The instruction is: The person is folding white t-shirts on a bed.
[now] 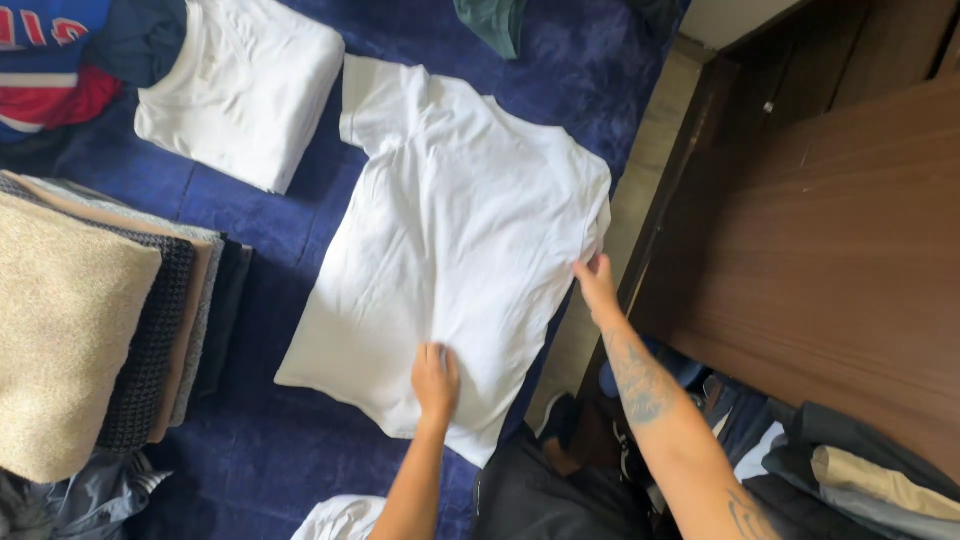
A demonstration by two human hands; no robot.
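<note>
1. I see the white T-shirt (pixel 455 250) spread flat on the dark blue bedcover (pixel 250 440), in the middle of the view. Its long axis runs from the hem at near left to the shoulders at far right, slightly slanted.
2. My left hand (pixel 436 380) lies palm down on the shirt near the hem, fingers together and pointing far, pressing the cloth flat. It pinches nothing that I can make out.
3. My right hand (pixel 597 283) is at the shirt's right edge, just below the right sleeve. The fingertips touch the edge of the cloth; whether they nip it or only rest on it I cannot tell.
4. The shirt lies far and left of both hands. The left hand is already on it, well inside the body; the right hand only meets the edge, so the right side is the one held at the border.
5. Around it: a folded white shirt (pixel 240 90) at far left, a stack of folded knitwear (pixel 90 330) at left, and a dark wooden surface (pixel 830 260) at right.
</note>
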